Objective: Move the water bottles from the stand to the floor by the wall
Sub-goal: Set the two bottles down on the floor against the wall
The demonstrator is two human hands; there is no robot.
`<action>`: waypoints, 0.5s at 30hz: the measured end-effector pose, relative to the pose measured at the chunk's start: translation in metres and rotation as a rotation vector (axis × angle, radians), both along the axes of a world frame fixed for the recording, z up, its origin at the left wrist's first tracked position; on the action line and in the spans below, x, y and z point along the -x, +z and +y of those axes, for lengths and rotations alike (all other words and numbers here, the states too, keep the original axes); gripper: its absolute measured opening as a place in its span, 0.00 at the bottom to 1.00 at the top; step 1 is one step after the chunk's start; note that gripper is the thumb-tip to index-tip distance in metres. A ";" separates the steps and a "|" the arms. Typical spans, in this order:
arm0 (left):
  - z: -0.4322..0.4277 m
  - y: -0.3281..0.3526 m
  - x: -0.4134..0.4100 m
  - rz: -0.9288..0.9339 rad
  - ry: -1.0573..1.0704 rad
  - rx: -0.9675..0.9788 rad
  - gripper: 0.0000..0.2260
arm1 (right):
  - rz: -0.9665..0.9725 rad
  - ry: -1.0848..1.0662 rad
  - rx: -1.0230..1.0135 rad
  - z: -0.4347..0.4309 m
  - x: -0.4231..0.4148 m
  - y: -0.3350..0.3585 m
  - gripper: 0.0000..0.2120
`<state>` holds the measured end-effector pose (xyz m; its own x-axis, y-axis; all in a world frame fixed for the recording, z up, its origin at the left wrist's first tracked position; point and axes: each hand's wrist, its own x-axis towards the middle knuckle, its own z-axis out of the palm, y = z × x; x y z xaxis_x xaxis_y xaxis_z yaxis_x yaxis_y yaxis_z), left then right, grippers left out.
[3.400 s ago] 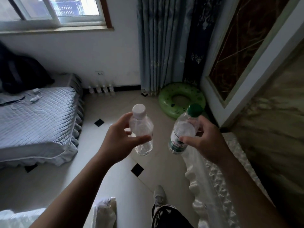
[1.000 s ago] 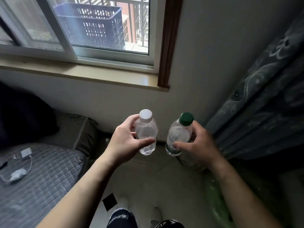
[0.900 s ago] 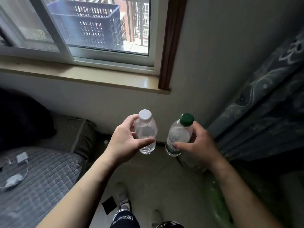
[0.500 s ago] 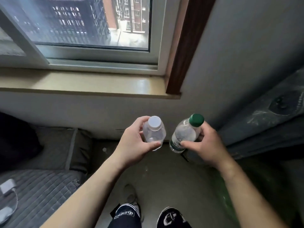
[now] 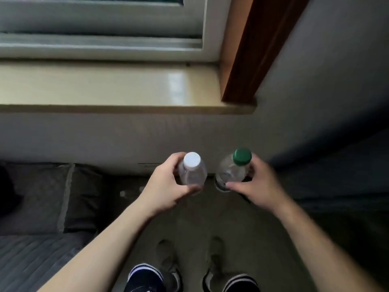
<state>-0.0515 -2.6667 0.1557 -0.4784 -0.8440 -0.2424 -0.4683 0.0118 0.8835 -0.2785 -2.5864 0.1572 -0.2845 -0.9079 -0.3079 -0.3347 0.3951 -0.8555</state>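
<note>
My left hand [image 5: 166, 189] grips a clear bottle with a white cap [image 5: 192, 169], held upright. A clear bottle with a green cap [image 5: 233, 171] and a label near its base sits in my right hand [image 5: 257, 186]. Both bottles hang side by side above the floor [image 5: 189, 224], close to the wall [image 5: 126, 140] under the window sill [image 5: 105, 89]. Faint white caps of other bottles [image 5: 122, 193] show on the floor by the wall, left of my left hand. The stand is out of view.
A bed with a grey quilted cover [image 5: 27, 260] and a dark cushion [image 5: 42, 194] fills the left side. Dark curtain fabric [image 5: 341, 186] hangs on the right. A brown window frame [image 5: 248, 51] rises above the sill. My shoes [image 5: 170, 277] are on the floor below.
I have walked up to the wall under the window and the view has tipped down. Both hands have lowered the bottles toward the floor, still side by side.
</note>
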 end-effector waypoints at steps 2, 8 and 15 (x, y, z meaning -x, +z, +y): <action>-0.009 -0.040 0.003 -0.003 0.033 -0.036 0.28 | 0.003 0.010 -0.002 -0.009 0.005 -0.039 0.30; -0.024 -0.156 0.011 0.037 0.060 -0.063 0.30 | 0.030 0.058 -0.005 -0.029 0.011 -0.152 0.31; -0.037 -0.274 0.020 0.011 0.002 0.002 0.30 | 0.055 0.129 -0.001 -0.040 0.014 -0.280 0.30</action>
